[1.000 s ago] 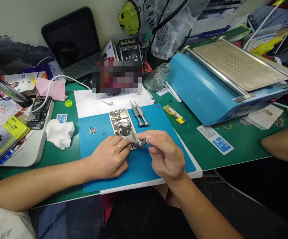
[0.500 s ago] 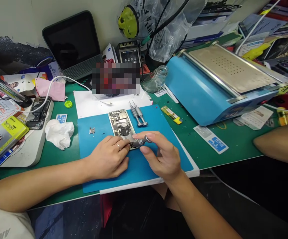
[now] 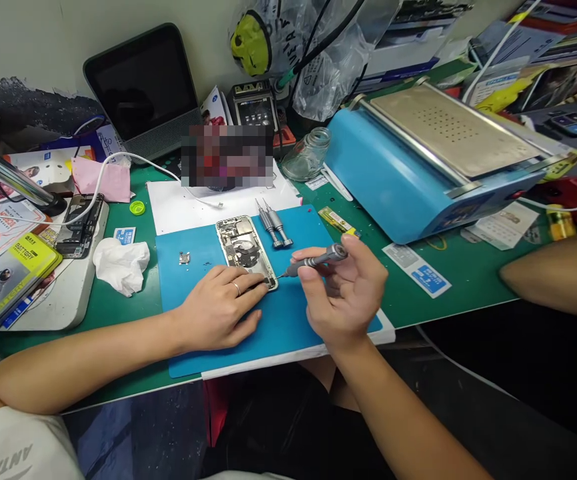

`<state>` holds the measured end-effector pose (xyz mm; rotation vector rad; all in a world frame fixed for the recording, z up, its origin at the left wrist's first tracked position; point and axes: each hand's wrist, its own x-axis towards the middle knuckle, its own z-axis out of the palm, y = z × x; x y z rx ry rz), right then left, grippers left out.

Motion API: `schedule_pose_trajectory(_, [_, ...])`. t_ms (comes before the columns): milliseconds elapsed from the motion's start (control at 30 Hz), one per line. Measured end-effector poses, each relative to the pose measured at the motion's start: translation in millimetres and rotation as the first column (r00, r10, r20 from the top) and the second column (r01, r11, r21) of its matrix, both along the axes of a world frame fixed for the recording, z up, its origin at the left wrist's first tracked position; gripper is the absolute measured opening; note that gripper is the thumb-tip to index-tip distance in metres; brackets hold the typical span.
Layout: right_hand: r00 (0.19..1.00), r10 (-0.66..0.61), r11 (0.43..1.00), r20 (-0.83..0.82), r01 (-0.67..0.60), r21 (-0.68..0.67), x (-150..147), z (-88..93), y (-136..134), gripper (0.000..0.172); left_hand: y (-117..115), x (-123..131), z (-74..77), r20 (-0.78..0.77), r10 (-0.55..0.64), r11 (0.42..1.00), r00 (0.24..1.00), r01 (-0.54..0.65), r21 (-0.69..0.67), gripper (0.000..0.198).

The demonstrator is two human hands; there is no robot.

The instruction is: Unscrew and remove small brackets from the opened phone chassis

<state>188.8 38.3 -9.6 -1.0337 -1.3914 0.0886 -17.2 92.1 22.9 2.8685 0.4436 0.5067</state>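
Note:
An opened phone (image 3: 246, 248) with bare inner parts lies on a blue mat (image 3: 208, 363). My left hand (image 3: 223, 303) rests over its lower left side, fingers stretched across the casing and thumb apart on the mat. My right hand (image 3: 346, 293) grips a grey screwdriver (image 3: 316, 262) between thumb and fingers. The driver is tilted, its thin tip at the phone's lower right edge; whether it touches is too small to tell. Two more grey screwdrivers (image 3: 273, 225) lie side by side right of the phone. On the mat's left sits a small metal part (image 3: 184, 257).
A blue machine with a perforated metal plate (image 3: 448, 127) stands at right. Behind the mat are a glass jar (image 3: 308, 157) and a dark screen (image 3: 141, 80). Crumpled tissue (image 3: 121, 263) and a yellow battery box (image 3: 13, 283) lie left. Another person's arm (image 3: 558, 273) rests at the right edge.
The screwdriver has tipped over to the right and lower, with my right hand shifting right. My left fingers have straightened from a curled pose near the tip. The view has moved slightly.

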Motion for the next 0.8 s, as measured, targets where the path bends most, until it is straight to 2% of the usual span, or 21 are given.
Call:
schedule_pose_trajectory(200, [1.000, -0.027, 0.998, 0.011, 0.027, -0.060, 1, -2.4, 0, 0.069, 1, 1, 2.4, -0.117, -0.053, 0.999, 0.992, 0.052, -0.007, 0.048])
schedule_pose_trajectory(567, [0.999, -0.042, 0.996, -0.023, 0.040, -0.081, 1, 2.0, 1, 0.058, 2, 1, -0.2, -0.098, -0.068, 0.997, 0.993, 0.066, -0.027, 0.046])
schedule_pose_trajectory(633, [0.999, -0.040, 0.997, -0.037, 0.037, -0.075, 1, 2.1, 1, 0.059, 3, 3, 0.6, -0.023, -0.080, 0.996, 0.997, 0.079, -0.047, 0.042])
schedule_pose_trajectory(700, [0.998, -0.036, 0.997, -0.044, 0.033, -0.074, 1, 2.3, 1, 0.061, 2, 5, 5.9, 0.135, -0.089, 0.987, 0.987, 0.105, -0.122, 0.033])
schedule_pose_trajectory(767, [0.998, -0.033, 0.996, -0.045, 0.029, -0.079, 2, 2.6, 0, 0.062, -4, 6, 16.8, 0.338, -0.067, 0.956, 0.939, 0.158, -0.248, 0.027])
schedule_pose_trajectory(800, [0.998, -0.034, 0.996, -0.043, 0.031, -0.080, 2, 2.7, 0, 0.062, -9, 6, 24.0, 0.434, -0.062, 0.936, 0.899, 0.203, -0.288, 0.030])
